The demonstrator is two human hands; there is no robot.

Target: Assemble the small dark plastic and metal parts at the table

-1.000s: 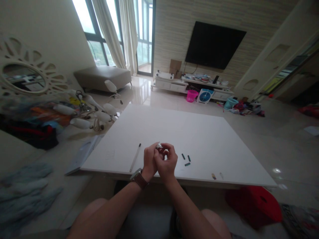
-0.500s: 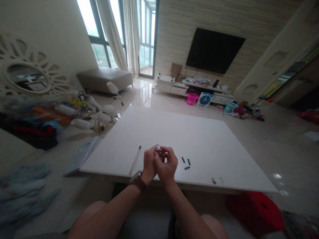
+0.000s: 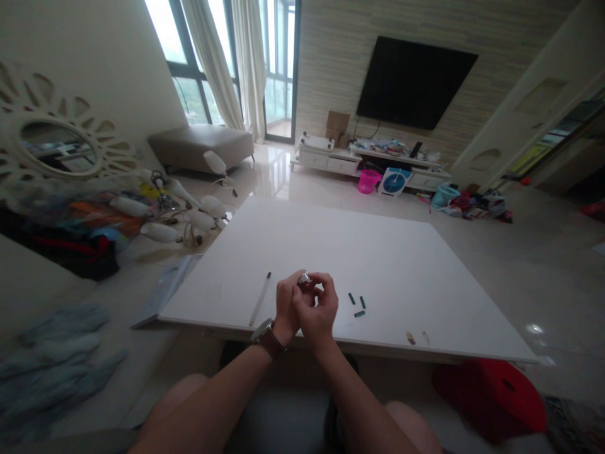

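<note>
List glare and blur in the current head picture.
Head view: tall dark-framed glass window partly washed out; head view: glossy pale tiled floor mirrors bright streaks; head view: small shiny silver object between bare left hand and bare right hand too soft to identify.

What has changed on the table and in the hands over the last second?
Only the view has swung slightly, setting the room a bit farther right in the picture. Nothing was visibly taken up or let go. The left hand and right hand stay together, the small silvery piece between them. The white stick and three dark green pieces lie unmoved on the table.
</note>
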